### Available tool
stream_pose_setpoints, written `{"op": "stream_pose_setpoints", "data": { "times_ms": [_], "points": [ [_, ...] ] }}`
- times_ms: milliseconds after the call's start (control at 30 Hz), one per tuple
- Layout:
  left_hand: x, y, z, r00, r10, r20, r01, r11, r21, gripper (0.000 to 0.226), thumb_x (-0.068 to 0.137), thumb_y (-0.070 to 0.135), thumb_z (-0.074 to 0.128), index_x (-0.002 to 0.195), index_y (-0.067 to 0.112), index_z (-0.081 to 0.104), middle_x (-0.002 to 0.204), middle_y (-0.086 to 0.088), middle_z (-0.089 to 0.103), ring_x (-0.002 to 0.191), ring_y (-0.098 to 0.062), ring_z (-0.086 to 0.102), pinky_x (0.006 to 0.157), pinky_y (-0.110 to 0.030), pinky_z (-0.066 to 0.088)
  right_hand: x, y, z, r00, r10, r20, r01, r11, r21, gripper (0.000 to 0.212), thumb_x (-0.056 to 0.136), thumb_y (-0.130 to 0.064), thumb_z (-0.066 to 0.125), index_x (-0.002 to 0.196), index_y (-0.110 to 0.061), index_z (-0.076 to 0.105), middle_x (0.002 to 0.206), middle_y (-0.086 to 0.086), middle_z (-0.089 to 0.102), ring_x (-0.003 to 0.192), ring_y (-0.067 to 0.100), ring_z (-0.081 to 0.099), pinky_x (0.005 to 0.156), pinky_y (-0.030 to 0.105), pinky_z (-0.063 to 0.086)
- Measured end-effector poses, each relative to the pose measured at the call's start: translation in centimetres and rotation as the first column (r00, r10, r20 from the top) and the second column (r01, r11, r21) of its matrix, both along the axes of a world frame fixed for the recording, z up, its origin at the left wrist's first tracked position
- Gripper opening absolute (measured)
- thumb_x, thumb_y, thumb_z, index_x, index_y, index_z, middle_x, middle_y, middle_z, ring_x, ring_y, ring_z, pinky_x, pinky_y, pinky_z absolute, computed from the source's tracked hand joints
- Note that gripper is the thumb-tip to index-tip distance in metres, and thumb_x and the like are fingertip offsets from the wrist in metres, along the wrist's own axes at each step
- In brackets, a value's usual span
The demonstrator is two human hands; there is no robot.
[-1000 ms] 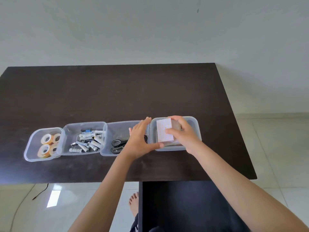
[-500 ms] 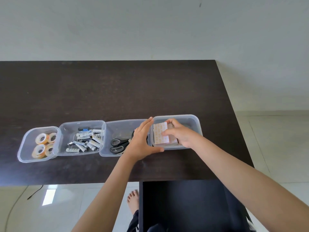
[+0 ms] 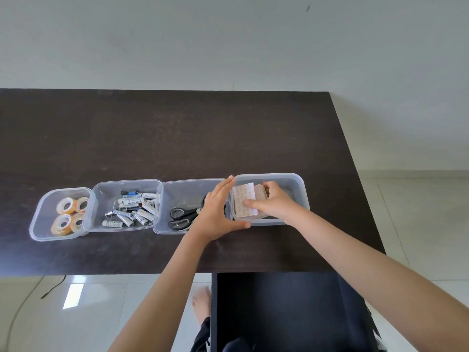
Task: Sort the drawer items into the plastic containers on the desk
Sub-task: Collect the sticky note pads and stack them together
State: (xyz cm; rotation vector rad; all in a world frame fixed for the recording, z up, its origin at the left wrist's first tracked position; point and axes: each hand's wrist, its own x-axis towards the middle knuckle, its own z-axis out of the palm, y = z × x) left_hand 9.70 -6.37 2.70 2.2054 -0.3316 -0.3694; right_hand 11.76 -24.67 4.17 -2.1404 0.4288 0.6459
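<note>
The right hand [image 3: 274, 201] has its fingers curled over a stack of pale patterned cards [image 3: 245, 200], thumb pressed on the top card, inside the rightmost container [image 3: 294, 179]; how many cards lie under the hand I can't tell. The left hand [image 3: 217, 212], fingers straight and together, thumb spread, braces that container's left wall and hides part of the scissors [image 3: 181, 218] in the next tub [image 3: 177, 189]. Four clear containers sit in a row on the dark desk [image 3: 177, 135]. Batteries [image 3: 132, 209] are heaped too jumbled to count; four tape rolls [image 3: 68, 215] fill the leftmost tub. The open drawer [image 3: 279, 313] below is dark, contents unreadable.
</note>
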Motion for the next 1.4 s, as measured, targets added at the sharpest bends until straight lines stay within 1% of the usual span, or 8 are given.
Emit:
{"op": "stream_pose_setpoints", "data": {
  "times_ms": [100,267,467,733,900,1133,1267,1400],
  "points": [
    [0.0,0.0,-0.1,1.0,-0.002,-0.005,0.002,1.0,0.007,0.108,0.063,0.041,0.084,0.148,0.034,0.017,0.156,0.019,0.014,0.142,-0.011,0.017,0.114,-0.036,0.019,-0.1,-1.2,0.0,0.996,0.084,0.009,-0.084,0.996,-0.025,0.079,0.076,-0.046,0.074,0.14,-0.019,0.035,0.141,-0.003,0.047,0.126,0.019,0.048,0.1,0.036,0.046],
    [0.1,-0.1,0.0,1.0,-0.002,-0.017,0.002,1.0,0.025,0.108,0.064,0.042,0.083,0.148,0.035,0.016,0.156,0.019,0.013,0.143,-0.013,0.017,0.115,-0.04,0.018,0.4,-3.2,0.3,0.985,0.166,-0.046,-0.167,0.985,-0.041,0.068,0.074,-0.05,0.072,0.131,-0.02,0.048,0.133,-0.007,0.055,0.109,0.015,0.059,0.089,0.034,0.054],
    [0.1,-0.1,0.0,1.0,-0.003,-0.026,0.004,1.0,0.03,0.108,0.065,0.042,0.083,0.148,0.034,0.015,0.157,0.018,0.013,0.143,-0.013,0.016,0.116,-0.042,0.02,0.3,-2.8,0.2,0.971,0.225,-0.081,-0.226,0.974,-0.013,0.053,0.079,-0.037,0.074,0.124,-0.017,0.055,0.127,-0.002,0.059,0.104,0.017,0.063,0.09,0.037,0.056],
    [0.1,-0.3,0.2,1.0,-0.013,0.0,0.013,0.999,0.03,0.106,0.065,0.038,0.084,0.148,0.032,0.018,0.156,0.017,0.014,0.141,-0.011,0.017,0.114,-0.039,0.022,-0.4,-2.8,0.2,0.98,0.198,0.008,-0.198,0.977,0.082,0.05,0.078,-0.024,0.077,0.122,-0.017,0.054,0.118,-0.003,0.062,0.098,0.01,0.06,0.072,0.018,0.053],
    [0.1,-0.3,-0.1,1.0,-0.018,-0.002,0.018,0.999,0.033,0.105,0.065,0.04,0.083,0.148,0.032,0.018,0.156,0.017,0.013,0.141,-0.012,0.017,0.115,-0.041,0.024,-0.5,-3.0,0.1,0.97,0.242,0.025,-0.243,0.966,0.084,0.054,0.077,-0.025,0.078,0.124,-0.018,0.054,0.123,-0.003,0.062,0.108,0.013,0.06,0.087,0.029,0.055],
    [0.2,-0.2,-0.1,1.0,-0.014,0.0,0.014,0.999,0.045,0.105,0.065,0.041,0.083,0.148,0.033,0.018,0.156,0.018,0.013,0.141,-0.014,0.017,0.116,-0.043,0.022,-0.4,-2.9,-0.1,0.958,0.287,0.014,-0.288,0.956,0.054,0.058,0.076,-0.03,0.078,0.126,-0.021,0.05,0.131,-0.004,0.057,0.116,0.015,0.056,0.095,0.034,0.052],
    [0.1,-0.1,-0.3,1.0,-0.012,0.003,0.011,0.999,0.051,0.105,0.065,0.044,0.082,0.147,0.033,0.018,0.156,0.019,0.013,0.141,-0.015,0.018,0.114,-0.043,0.021,-0.9,-2.4,-0.2,0.973,0.182,0.146,-0.173,0.983,-0.068,0.074,0.07,-0.035,0.082,0.133,-0.02,0.044,0.131,-0.003,0.052,0.113,0.015,0.054,0.092,0.033,0.05],
    [0.1,-0.1,-0.2,1.0,-0.013,0.02,0.013,0.999,0.042,0.104,0.065,0.041,0.083,0.148,0.031,0.02,0.156,0.017,0.014,0.141,-0.015,0.018,0.115,-0.04,0.02,-1.2,-1.7,0.2,0.969,0.116,0.22,-0.107,0.993,-0.054,0.063,0.073,-0.032,0.08,0.127,-0.018,0.05,0.111,-0.006,0.06,0.092,0.01,0.059,0.077,0.025,0.051]
  ]
}}
